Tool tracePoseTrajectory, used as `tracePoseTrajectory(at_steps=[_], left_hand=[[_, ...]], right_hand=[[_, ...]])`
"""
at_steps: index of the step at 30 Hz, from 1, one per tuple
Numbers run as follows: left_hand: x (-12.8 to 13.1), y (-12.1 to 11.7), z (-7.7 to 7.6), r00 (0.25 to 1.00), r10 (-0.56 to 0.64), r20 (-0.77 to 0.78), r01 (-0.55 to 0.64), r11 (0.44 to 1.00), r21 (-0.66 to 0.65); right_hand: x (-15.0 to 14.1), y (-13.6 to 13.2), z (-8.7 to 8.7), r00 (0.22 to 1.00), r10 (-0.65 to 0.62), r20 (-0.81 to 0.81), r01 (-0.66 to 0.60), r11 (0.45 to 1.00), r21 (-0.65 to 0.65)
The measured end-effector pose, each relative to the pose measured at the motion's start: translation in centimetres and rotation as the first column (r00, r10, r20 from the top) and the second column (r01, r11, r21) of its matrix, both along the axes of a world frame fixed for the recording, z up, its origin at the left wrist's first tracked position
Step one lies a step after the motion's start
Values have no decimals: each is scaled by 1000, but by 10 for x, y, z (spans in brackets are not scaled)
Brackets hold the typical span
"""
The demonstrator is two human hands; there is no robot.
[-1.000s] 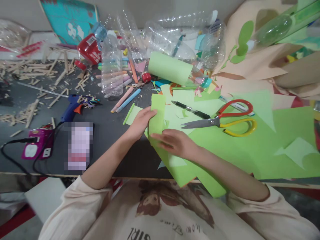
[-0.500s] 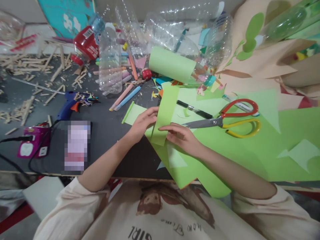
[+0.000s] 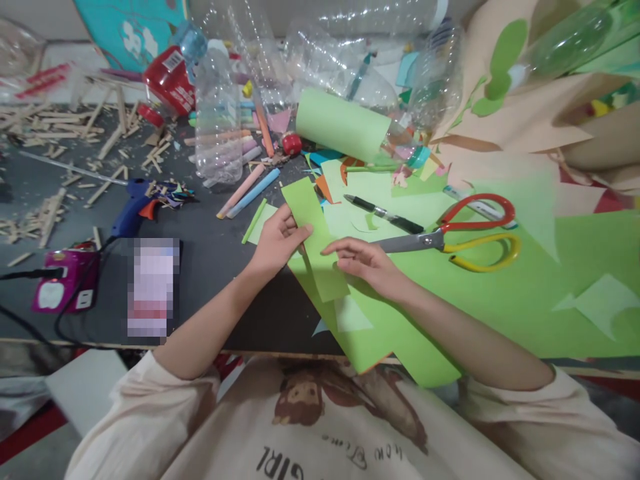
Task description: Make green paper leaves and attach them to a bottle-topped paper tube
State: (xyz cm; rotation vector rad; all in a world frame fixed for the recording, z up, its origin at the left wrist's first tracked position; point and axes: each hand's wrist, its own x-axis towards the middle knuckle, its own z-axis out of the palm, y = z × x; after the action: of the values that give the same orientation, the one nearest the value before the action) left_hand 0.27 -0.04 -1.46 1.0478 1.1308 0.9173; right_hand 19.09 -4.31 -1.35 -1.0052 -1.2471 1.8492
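A light green paper strip slants in front of me over larger green sheets. My left hand grips its left edge, thumb on top and fingers partly hidden behind. At the strip's right edge is my right hand, fingers stretched out, with a fingertip over the paper; whether it touches is hard to tell. Just beyond the right hand lie scissors with one red and one yellow handle. A black pen rests above them. Left of the strip, a small pale green paper has a rolled green edge.
Large green sheets cover the right side. A bottle wrapped in green paper and clear bottles stand or lie behind. At left are a blue glue gun, wooden sticks, a phone and a magenta power box.
The strip has turned, its far end swinging left and its near end right. My left thumb now lies on top of it. The right hand has barely moved.
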Motion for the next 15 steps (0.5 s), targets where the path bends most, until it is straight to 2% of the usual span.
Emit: tracePoseTrajectory(at_steps=[2,5,8,11,13,15], left_hand=[[-1,0,2,1000,-25,5,25,1000,2],[-1,-3,6,989,-144,19,144,989,-27],[0,-12,10,950,-313,9,313,946,-86],[3,-21,14,902,-427,59,431,898,-93],[5,-24,15,891,-444,91,451,889,-82],[6,-23,14,914,-402,60,406,910,-84]], right_hand=[[-2,-2,-3,997,-54,-59,51,998,-45],[-4,-2,-7,987,-114,-113,103,990,-93],[-3,1,-7,986,-123,-112,112,988,-103],[-2,3,-6,985,-151,-80,143,985,-96],[-2,4,-6,987,-157,-44,154,985,-76],[-1,5,-5,988,-155,-9,154,987,-51]])
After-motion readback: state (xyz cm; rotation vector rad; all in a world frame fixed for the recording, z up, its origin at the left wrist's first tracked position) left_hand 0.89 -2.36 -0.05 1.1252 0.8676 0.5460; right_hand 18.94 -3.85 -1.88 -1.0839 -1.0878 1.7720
